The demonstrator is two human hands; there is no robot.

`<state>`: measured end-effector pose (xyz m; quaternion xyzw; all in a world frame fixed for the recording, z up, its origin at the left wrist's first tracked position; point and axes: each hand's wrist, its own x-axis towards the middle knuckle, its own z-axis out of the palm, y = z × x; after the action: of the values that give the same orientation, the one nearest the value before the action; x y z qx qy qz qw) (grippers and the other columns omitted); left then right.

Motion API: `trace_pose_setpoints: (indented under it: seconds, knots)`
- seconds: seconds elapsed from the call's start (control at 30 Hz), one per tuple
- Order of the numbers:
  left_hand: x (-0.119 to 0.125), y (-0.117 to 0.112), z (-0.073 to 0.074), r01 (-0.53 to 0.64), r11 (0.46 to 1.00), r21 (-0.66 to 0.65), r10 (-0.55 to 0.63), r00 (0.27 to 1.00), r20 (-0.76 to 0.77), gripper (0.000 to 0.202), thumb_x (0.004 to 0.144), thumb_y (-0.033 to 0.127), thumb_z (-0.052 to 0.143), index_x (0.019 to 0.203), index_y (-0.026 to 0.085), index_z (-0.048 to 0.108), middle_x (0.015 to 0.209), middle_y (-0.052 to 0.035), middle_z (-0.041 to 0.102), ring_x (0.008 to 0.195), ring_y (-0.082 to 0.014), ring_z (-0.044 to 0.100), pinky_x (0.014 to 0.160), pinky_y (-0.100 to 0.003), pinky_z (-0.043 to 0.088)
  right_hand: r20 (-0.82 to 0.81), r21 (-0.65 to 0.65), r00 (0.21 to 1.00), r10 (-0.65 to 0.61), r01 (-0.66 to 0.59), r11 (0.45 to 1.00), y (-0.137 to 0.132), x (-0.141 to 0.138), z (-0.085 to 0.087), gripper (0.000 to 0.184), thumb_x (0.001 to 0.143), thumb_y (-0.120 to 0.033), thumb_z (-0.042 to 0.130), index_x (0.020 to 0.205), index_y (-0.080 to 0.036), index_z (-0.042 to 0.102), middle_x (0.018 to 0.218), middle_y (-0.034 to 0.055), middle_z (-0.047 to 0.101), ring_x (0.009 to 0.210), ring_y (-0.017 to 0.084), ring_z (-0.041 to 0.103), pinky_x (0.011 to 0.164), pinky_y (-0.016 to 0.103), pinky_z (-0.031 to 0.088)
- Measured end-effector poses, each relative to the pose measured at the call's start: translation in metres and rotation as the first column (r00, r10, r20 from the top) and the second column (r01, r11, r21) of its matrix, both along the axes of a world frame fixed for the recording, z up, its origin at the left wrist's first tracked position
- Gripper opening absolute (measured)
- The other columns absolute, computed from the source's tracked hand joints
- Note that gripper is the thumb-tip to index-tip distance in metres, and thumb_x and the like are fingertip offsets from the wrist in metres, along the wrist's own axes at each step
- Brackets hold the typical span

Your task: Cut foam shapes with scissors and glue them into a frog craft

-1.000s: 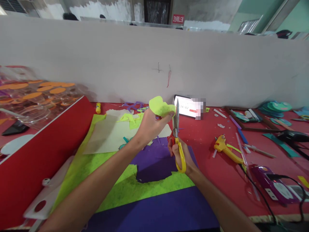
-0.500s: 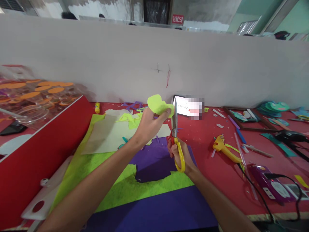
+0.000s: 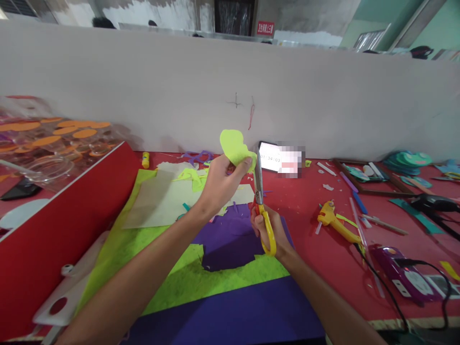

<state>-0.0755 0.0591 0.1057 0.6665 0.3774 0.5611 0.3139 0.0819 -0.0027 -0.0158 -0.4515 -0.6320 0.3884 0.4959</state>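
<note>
My left hand (image 3: 220, 183) is raised over the table, its fingers pinched on a small lime-green felt piece (image 3: 234, 148) that stands up above the fingertips. My right hand (image 3: 268, 231) is closed round the yellow handles of a pair of scissors (image 3: 260, 201). Their metal blades point up and meet the right edge of the green piece beside my left fingers. Below both hands lie a purple felt sheet (image 3: 233, 237) with a cut edge and a lime-green sheet (image 3: 187, 278).
A phone (image 3: 278, 158) leans on the white partition behind the scissors. To the right lie a yellow glue gun (image 3: 336, 223), a purple glue gun (image 3: 404, 275) with cables, sticks and green cut-outs (image 3: 408, 160). A red board (image 3: 53, 225) and orange discs (image 3: 53, 134) stand left.
My left hand has turned the green piece more upright and lifted it a little. The scissors have shifted slightly left, with the blades against the piece's edge.
</note>
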Motion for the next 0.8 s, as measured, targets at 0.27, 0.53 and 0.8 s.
trace_pose_setpoints:
  seconds: [0.27, 0.53, 0.8]
  knots:
    - [-0.0018, 0.0009, 0.0017, -0.001, 1.0, 0.019, 0.001, 1.0, 0.017, 0.029, 0.093, 0.042, 0.063, 0.075, 0.019, 0.058, 0.07, -0.0007, 0.054, 0.063, -0.0125, 0.049, 0.058, -0.027, 0.04, 0.005, 0.003, 1.0, 0.016, -0.017, 1.0, -0.0009, -0.0004, 0.0011, 0.066, 0.084, -0.088, 0.042, 0.076, -0.023, 0.047, 0.056, -0.0053, 0.041, 0.051, 0.012, 0.038, 0.047, 0.026, 0.03]
    - [-0.0073, 0.0019, 0.0061, -0.053, 0.994, 0.097, 0.055, 0.998, -0.014, 0.029, 0.095, 0.042, 0.062, 0.076, 0.021, 0.057, 0.068, -0.0001, 0.05, 0.062, -0.0127, 0.044, 0.056, -0.029, 0.034, 0.054, -0.013, 0.998, 0.013, -0.012, 1.0, -0.0035, 0.0004, 0.0067, 0.065, 0.084, -0.088, 0.042, 0.072, -0.024, 0.045, 0.054, -0.0053, 0.041, 0.049, 0.011, 0.036, 0.047, 0.026, 0.028]
    - [-0.0094, 0.0025, 0.0087, -0.053, 0.994, 0.1, 0.053, 0.999, 0.003, 0.03, 0.095, 0.042, 0.062, 0.075, 0.021, 0.053, 0.07, 0.0006, 0.05, 0.064, -0.0125, 0.044, 0.059, -0.028, 0.036, 0.079, -0.027, 0.997, 0.011, -0.009, 1.0, -0.0018, 0.0011, 0.0051, 0.067, 0.082, -0.09, 0.042, 0.073, -0.024, 0.044, 0.053, -0.0053, 0.041, 0.047, 0.011, 0.035, 0.044, 0.025, 0.027]
